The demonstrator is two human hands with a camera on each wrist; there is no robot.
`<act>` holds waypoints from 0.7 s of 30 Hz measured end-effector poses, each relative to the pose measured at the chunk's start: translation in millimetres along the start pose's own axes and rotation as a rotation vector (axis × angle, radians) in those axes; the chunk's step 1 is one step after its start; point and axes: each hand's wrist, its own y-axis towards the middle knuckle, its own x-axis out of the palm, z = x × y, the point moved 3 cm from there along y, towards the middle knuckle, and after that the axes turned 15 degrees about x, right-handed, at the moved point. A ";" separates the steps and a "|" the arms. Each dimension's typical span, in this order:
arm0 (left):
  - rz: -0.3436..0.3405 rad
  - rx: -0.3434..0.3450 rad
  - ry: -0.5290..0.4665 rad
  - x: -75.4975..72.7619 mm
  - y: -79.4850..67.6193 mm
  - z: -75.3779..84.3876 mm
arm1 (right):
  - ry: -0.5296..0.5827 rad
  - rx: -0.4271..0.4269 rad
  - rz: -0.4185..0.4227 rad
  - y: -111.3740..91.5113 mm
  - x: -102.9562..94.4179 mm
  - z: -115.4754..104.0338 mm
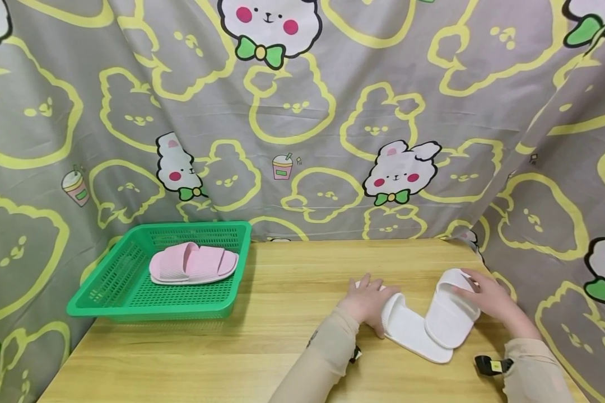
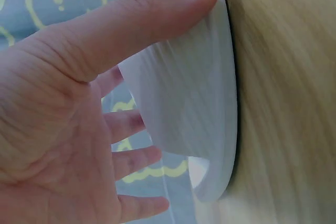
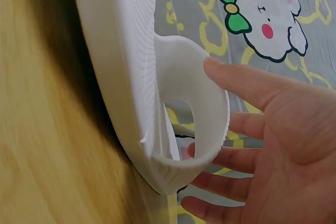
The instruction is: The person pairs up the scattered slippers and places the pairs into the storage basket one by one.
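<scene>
Two white slippers lie at the right of the table. My left hand (image 1: pixel 367 301) spans the strap end of the left slipper (image 1: pixel 415 334), its thumb (image 2: pixel 173 11) resting against the ribbed strap and its other fingers spread and fairly straight beyond it. That slipper's sole is flat along the wood. My right hand (image 1: pixel 494 299) holds the other slipper (image 1: pixel 448 319) by its strap (image 3: pixel 184 61), with the thumb at the strap's rim and the fingers behind it. This slipper's heel overlaps the left slipper's heel, and a dark shadow shows beneath its sole.
A green plastic basket (image 1: pixel 153 311) stands at the left of the wooden table (image 1: pixel 181 358), with a pair of pink slippers (image 1: pixel 201 263) inside. A patterned grey curtain (image 1: pixel 302 129) hangs behind and on both sides. Black wrist straps (image 1: pixel 490 365) show near the sleeves.
</scene>
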 end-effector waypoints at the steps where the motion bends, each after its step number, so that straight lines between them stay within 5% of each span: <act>1: 0.006 0.003 -0.006 0.5 -0.8 -0.8 | 0.003 -0.003 0.003 -0.1 -0.1 -0.8; 11: 0.086 0.041 -0.097 4.1 -9.5 -10.7 | -0.017 0.032 0.038 -2.0 -4.0 -4.2; 21: 0.101 0.042 -0.085 7.2 -11.9 -19.4 | 0.009 0.024 0.111 -5.0 -9.0 -11.2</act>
